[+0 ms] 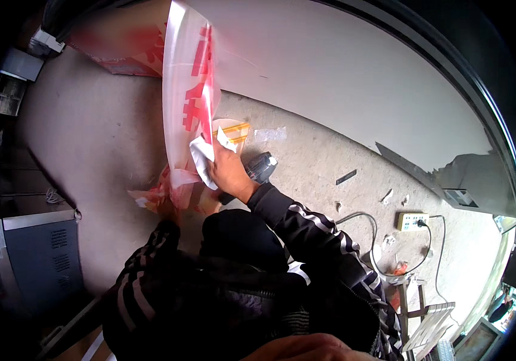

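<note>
A long translucent plastic sheet (185, 90) with red characters stands up from the concrete floor and leans toward the white wall. My right hand (229, 171) presses a crumpled white cloth (202, 161) against the sheet's right edge. My left hand (166, 206) is low at the sheet's bottom end, mostly hidden behind the crinkled red-and-white film there, and seems to grip it. A dark power tool (262, 167) lies on the floor just right of my right hand. Both arms wear black sleeves with white stripes.
A round pale disc with yellow strips (234, 129) and a clear scrap (270, 133) lie on the floor. A power strip (412, 221) with cables lies to the right. A grey metal cabinet (35, 253) stands at left, a red-printed box (122, 51) at top.
</note>
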Available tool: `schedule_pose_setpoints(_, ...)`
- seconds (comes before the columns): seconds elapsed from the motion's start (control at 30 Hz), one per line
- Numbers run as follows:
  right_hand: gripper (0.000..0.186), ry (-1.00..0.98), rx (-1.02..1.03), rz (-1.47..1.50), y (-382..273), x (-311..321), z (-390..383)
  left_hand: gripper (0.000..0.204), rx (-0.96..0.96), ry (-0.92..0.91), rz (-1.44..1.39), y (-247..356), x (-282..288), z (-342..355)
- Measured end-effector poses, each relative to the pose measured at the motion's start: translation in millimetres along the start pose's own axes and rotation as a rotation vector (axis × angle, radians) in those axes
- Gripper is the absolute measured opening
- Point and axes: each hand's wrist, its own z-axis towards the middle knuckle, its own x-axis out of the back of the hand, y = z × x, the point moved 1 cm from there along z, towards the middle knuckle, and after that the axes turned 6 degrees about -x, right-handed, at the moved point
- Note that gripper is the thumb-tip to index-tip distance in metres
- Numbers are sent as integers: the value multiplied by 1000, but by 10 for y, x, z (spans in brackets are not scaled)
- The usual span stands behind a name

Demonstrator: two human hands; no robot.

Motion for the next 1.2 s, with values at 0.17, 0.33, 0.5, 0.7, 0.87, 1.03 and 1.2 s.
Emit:
schedule_pose_setpoints(0.17,58,-117,53,-259,-56,-235,-94,38,86,-35,-51,-177,265,1)
schedule_pose_setpoints(0.33,72,-159,-99,-456,140,-482,-41,43,181,-100,-127,506,63,-17)
schedule_pose_setpoints(0.5,87,-62,-74,-244,-465,-778,-93,48,111,-6,193,-357,-386,-772)
schedule_pose_setpoints(0.7,43,-61,106,-623,425,-947,-18,25,-376,-966,-19,1478,1060,747)
schedule_pose_setpoints(0.87,31,-224,41,-657,92,-854,-22,69,-321,230,-91,2507,2102,1958)
schedule_pose_setpoints(1.03,29,-273,53,-657,228,-828,-42,95,-43,376,0,2937,1357,3125)
schedule_pose_setpoints(1.2,41,-289,37,-737,339,-747,-121,47,105,235,-64,2677,1017,3633)
